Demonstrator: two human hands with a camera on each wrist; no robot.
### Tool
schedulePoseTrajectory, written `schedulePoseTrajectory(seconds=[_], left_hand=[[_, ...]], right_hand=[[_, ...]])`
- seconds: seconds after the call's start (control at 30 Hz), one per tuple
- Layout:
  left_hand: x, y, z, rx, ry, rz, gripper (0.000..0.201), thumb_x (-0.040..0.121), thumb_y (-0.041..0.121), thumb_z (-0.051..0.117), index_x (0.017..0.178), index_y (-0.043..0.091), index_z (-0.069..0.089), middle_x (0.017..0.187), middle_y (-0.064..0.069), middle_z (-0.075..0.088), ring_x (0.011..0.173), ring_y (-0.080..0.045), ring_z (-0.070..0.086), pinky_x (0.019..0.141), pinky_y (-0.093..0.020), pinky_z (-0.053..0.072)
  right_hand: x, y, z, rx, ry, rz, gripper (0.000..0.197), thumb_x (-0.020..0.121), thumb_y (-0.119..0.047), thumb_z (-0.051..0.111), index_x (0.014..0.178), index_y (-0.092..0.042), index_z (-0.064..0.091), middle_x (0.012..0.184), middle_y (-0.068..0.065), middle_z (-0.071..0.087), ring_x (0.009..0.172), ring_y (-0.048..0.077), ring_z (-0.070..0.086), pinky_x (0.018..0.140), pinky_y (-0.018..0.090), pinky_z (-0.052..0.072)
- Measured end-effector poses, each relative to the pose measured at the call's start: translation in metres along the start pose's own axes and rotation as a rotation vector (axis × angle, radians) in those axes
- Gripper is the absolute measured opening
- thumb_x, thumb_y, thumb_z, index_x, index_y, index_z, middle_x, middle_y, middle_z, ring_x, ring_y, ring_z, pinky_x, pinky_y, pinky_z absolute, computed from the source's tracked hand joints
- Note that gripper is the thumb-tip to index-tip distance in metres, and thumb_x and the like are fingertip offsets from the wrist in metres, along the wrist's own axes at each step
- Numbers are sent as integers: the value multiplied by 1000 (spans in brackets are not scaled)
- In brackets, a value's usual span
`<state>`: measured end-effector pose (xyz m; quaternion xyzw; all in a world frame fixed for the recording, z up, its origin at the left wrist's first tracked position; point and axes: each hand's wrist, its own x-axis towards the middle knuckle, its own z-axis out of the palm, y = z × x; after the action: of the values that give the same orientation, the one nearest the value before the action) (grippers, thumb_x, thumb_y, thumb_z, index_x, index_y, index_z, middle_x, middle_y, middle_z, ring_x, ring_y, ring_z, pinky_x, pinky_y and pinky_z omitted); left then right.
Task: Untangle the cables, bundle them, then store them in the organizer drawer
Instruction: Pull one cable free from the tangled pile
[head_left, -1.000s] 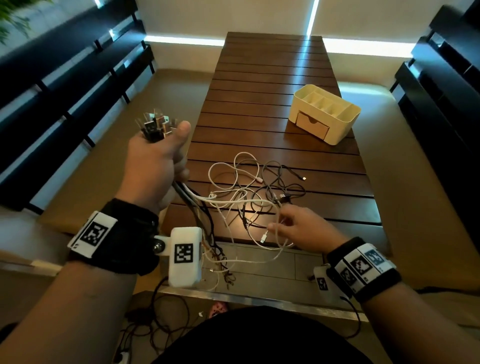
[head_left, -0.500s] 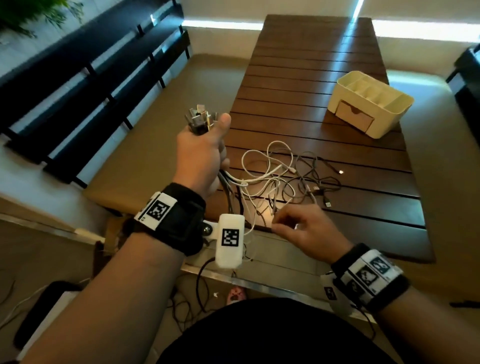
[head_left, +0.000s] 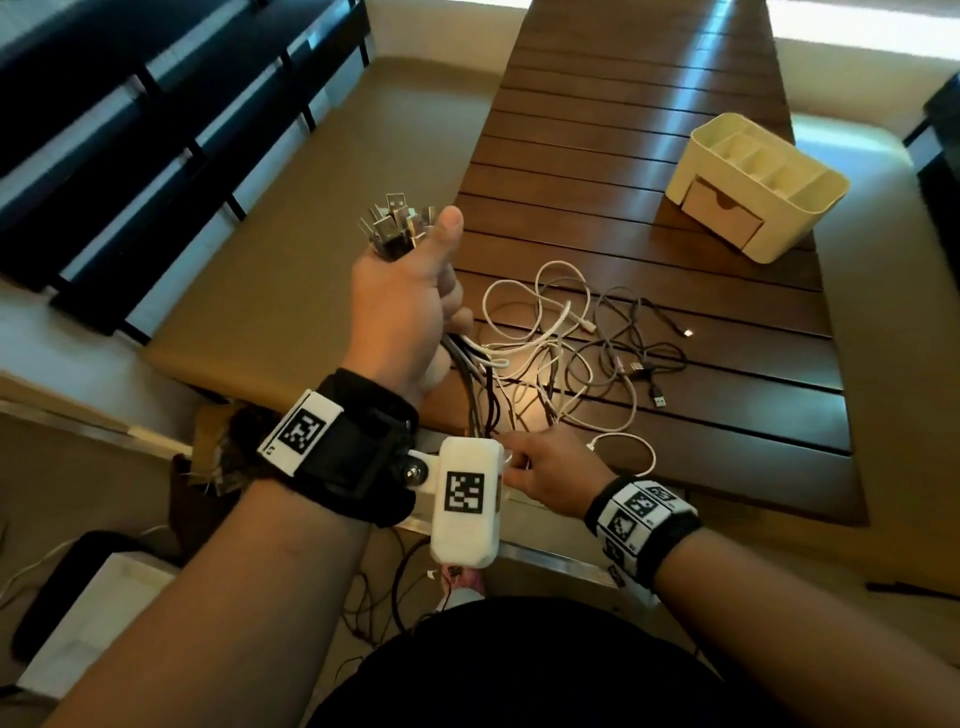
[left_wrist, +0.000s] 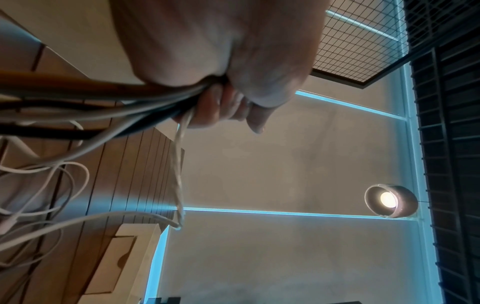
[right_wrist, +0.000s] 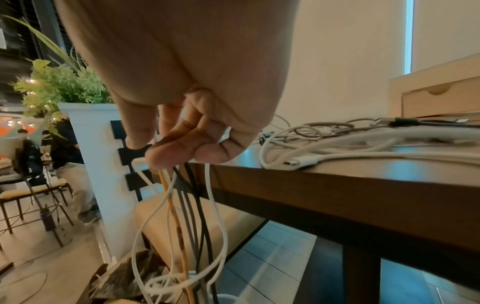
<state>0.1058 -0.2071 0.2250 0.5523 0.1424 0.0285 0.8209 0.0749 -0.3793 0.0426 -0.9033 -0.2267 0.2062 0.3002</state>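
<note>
Left hand (head_left: 405, 306) grips USB-plug ends of tangled white, grey and black cables (head_left: 561, 353) | right hand (head_left: 545, 475) now pinching strands at desk (head_left: 675, 415) edge, 6 o'clock | cream plastic organizer drawer (head_left: 722, 210) shut, 2 o'clock | untangling ongoing.

Loose cable tangle (head_left: 582, 348) covers near part of slatted table (head_left: 649, 130), between both hands and organizer (head_left: 753, 187). Far half of table bare, free to pass. Organizer stands at right side of table, drawer front (head_left: 722, 210) facing tangle; strip of bare slats lies between them. Left hand (head_left: 405, 306) holds cable bundle above near left table corner; strands hang from it over near table edge (right_wrist: 337, 185), where right hand (head_left: 550, 475) pinches them. Bench (head_left: 311, 208) just beside table on left.
</note>
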Motion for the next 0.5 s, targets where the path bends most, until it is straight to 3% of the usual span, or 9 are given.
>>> schedulePoseTrajectory(seconds=[0.07, 0.13, 0.27, 0.4, 0.5], left_hand=[[2, 5, -3, 6, -5, 18, 25, 97, 28, 64, 79, 21, 48, 54, 8, 34, 47, -10, 28, 43, -23, 34], [7, 10, -10, 14, 5, 39, 23, 97, 28, 64, 80, 22, 49, 54, 8, 34, 47, -10, 28, 44, -23, 34], [20, 21, -32, -3, 48, 72, 23, 96, 30, 66, 79, 23, 51, 54, 6, 36, 46, -9, 29, 44, -23, 32], [21, 22, -29, -37, 35, 66, 25, 96, 30, 64, 77, 24, 50, 55, 8, 33, 46, -8, 25, 44, -23, 29], [16, 19, -13, -61, -12, 47, 28, 97, 29, 64, 74, 24, 48, 53, 9, 32, 44, -8, 24, 42, -22, 29]], right_hand=[[5, 1, 4, -32, -32, -21, 24, 94, -41, 59, 114, -30, 68, 90, -9, 68, 78, 6, 61, 78, 34, 56], [4, 5, 5, -3, -46, -27, 19, 96, -39, 57, 101, -26, 70, 81, -12, 64, 74, 7, 60, 76, 37, 57], [-11, 20, -6, -15, -35, 114, 18, 99, -32, 56, 94, -21, 69, 77, -10, 62, 76, 11, 61, 78, 40, 56], [-16, 13, -12, -41, -31, 96, 16, 98, -37, 56, 110, -30, 63, 88, -12, 65, 83, 9, 62, 83, 36, 56], [-1, -2, -6, -95, -90, 55, 44, 94, -47, 58, 135, -39, 46, 99, -9, 68, 89, 10, 63, 83, 33, 55]])
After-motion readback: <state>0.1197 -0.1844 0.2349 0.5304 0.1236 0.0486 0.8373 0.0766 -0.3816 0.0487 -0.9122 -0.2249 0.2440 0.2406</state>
